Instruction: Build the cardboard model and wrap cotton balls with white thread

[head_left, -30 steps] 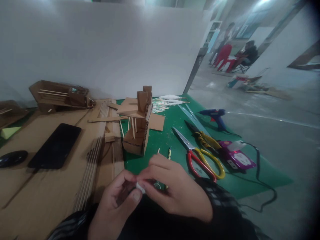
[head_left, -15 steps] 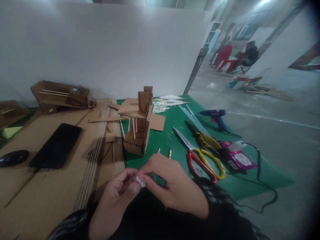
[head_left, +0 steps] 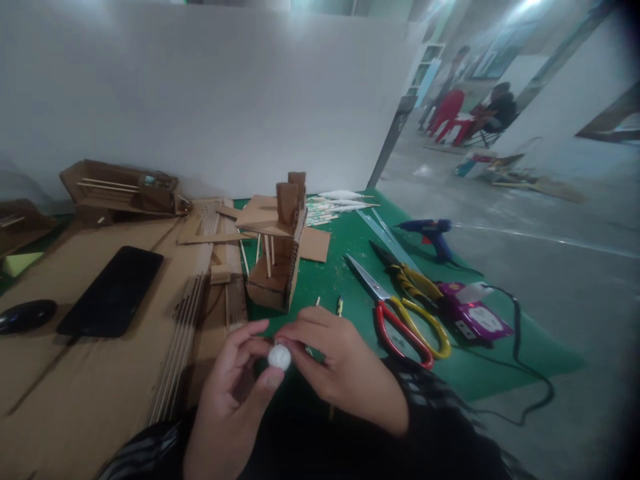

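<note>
A small round white ball [head_left: 279, 358], its material too blurred to name, sits between my two hands near the front edge. My left hand [head_left: 233, 393] has its thumb against the ball's lower side and its forefinger behind, gripping it. My right hand [head_left: 345, 363] is closed, with thumb and fingertips pinched together at the ball's upper right; what exactly they grip there is hidden. Just beyond my hands stands a cardboard model [head_left: 275, 260] with thin stick posts. The scissors [head_left: 400, 317], with red and yellow handles, lie right of my right hand.
Pliers [head_left: 407, 277], a blue glue gun [head_left: 430, 233] and a purple power strip [head_left: 473, 312] with a cord lie on the right. White-wrapped sticks [head_left: 335, 203] are behind the model. A black phone [head_left: 113, 291] and mouse [head_left: 27, 316] rest on cardboard at left. People sit far off.
The white piece, mostly covered by my fingers before, now shows as a round ball. My left fingers have spread apart a little, and my right hand has shifted slightly.
</note>
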`<state>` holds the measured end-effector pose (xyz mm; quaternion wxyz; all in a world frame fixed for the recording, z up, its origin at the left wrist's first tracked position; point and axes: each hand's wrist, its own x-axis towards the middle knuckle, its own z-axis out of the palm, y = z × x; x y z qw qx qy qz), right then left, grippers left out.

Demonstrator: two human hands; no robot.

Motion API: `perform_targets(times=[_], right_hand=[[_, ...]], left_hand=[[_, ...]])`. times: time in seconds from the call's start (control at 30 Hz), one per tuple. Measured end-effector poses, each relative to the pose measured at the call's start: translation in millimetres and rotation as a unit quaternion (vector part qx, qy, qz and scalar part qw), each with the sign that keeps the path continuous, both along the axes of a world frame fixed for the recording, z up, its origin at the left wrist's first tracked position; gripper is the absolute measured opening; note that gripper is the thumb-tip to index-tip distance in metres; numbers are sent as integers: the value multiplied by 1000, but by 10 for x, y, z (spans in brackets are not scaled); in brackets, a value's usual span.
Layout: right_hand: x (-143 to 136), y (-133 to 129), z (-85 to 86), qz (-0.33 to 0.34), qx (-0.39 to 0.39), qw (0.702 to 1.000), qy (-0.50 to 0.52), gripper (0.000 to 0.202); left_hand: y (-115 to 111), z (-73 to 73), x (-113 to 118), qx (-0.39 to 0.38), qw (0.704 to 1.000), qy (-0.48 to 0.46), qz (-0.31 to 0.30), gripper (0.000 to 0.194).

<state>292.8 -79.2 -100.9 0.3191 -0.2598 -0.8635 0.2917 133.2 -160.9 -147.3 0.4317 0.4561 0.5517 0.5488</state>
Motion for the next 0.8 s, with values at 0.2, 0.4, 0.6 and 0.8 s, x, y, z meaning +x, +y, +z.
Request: perform_targets(times=[0.2, 0.4, 0.6, 0.8], right_hand=[[44, 2, -19, 26, 38, 998, -46, 17], [60, -62, -45, 36, 57, 994, -85, 13], [117, -158, 6, 85, 66, 990, -91, 15], [237, -181, 194, 103, 82, 989, -67, 13]], left_hand=[[6, 7, -30, 7, 995, 97, 5, 25], [18, 52, -30, 39, 990, 122, 53, 17], [8, -3, -37, -54, 998, 11, 20, 30], [12, 5, -68, -70, 995, 43, -61, 32]])
